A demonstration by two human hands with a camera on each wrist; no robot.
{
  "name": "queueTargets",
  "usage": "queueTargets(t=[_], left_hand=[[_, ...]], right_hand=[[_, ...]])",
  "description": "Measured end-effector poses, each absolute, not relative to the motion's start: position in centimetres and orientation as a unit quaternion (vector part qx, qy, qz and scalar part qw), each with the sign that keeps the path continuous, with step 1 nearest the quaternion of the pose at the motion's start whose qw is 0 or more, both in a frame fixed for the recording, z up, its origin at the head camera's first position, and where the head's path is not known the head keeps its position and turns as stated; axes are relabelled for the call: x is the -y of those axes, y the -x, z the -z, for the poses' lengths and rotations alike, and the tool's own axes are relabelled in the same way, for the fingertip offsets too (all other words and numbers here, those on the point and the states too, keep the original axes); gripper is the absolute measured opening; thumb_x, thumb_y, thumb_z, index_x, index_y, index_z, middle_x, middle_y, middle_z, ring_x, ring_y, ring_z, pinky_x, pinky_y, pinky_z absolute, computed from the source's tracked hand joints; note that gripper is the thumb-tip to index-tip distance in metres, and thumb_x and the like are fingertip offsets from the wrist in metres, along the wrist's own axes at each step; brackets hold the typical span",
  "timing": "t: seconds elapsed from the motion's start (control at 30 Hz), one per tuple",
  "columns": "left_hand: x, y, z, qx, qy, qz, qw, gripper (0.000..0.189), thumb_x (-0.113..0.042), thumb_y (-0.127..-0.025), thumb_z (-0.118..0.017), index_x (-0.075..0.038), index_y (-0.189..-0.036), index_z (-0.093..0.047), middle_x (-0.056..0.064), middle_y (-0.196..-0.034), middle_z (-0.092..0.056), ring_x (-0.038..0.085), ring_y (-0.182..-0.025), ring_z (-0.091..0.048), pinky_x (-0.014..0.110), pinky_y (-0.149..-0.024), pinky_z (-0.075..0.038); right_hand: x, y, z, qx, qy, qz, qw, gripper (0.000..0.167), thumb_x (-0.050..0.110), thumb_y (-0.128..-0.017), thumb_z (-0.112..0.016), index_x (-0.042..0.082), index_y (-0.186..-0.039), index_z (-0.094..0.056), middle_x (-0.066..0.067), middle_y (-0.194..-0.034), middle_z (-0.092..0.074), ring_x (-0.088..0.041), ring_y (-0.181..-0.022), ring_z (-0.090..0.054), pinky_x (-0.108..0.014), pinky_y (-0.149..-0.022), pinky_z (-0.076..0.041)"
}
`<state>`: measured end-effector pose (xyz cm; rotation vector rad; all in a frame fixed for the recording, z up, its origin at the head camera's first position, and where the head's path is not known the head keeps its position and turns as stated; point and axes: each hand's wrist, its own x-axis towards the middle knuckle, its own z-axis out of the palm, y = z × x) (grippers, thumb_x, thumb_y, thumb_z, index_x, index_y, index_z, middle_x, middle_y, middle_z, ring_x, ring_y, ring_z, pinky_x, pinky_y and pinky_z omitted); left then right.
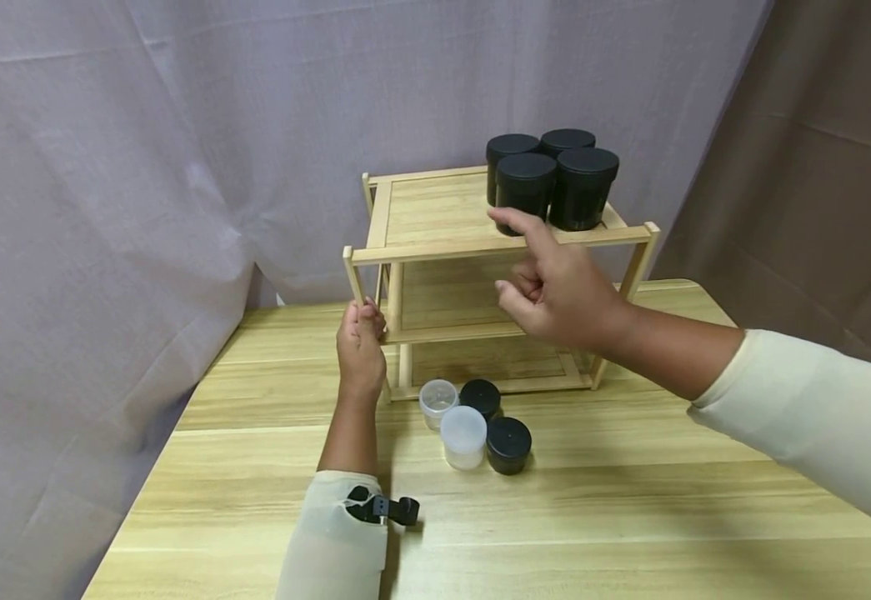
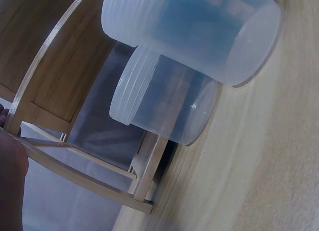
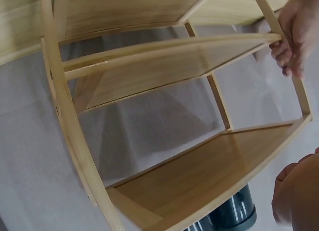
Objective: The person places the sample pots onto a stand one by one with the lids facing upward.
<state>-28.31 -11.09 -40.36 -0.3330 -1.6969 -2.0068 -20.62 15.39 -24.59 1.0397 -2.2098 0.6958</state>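
A three-tier wooden rack (image 1: 435,252) stands on the table. My left hand (image 1: 361,350) grips its front left post, just beside the middle shelf. Several black lidded jars (image 1: 585,192) are grouped at the right of the top shelf. In front of them is my right hand (image 1: 566,292), holding nothing; its index finger and thumb reach out apart while the other fingers bend inward. The index fingertip overlaps the base of the front left jar (image 1: 525,179) in the head view. Seen from the right wrist, the rack appears upside down, with the right hand (image 3: 299,191) at the edge.
On the table before the rack sit two translucent jars (image 1: 464,437) and two shorter black jars (image 1: 508,446), close together. The left wrist view shows the translucent jars (image 2: 164,96) large and near. A grey curtain (image 1: 255,125) hangs behind, a brown one (image 1: 818,167) at right.
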Motion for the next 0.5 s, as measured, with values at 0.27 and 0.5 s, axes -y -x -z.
queueTargets(t=[0.27, 0.5], left_hand=[[11.1, 28.4, 40.4, 0.619, 0.125, 0.737, 0.243, 0.087, -0.073, -0.091, -0.049, 0.012, -0.111, -0.052, -0.005, -0.082, -0.05, 0.007, -0.076, -0.045, 0.019, -0.07, -0.041], [11.0, 28.3, 40.3, 0.615, 0.124, 0.74, 0.242, 0.06, -0.07, -0.091, -0.049, -0.012, -0.104, -0.057, -0.005, -0.081, -0.05, 0.008, -0.077, -0.046, 0.02, -0.071, -0.042]], right_hand=[[-15.3, 20.7, 26.8, 0.812, -0.458, -0.165, 0.322, 0.067, -0.002, -0.09, -0.074, -0.001, -0.151, -0.044, 0.005, -0.059, -0.051, 0.003, -0.046, -0.031, -0.019, -0.045, -0.035], [-15.2, 20.7, 27.9, 0.815, -0.475, -0.13, 0.307, 0.067, 0.001, -0.09, -0.075, 0.002, -0.15, -0.046, 0.008, -0.057, -0.049, 0.005, -0.045, -0.025, -0.016, -0.043, -0.031]])
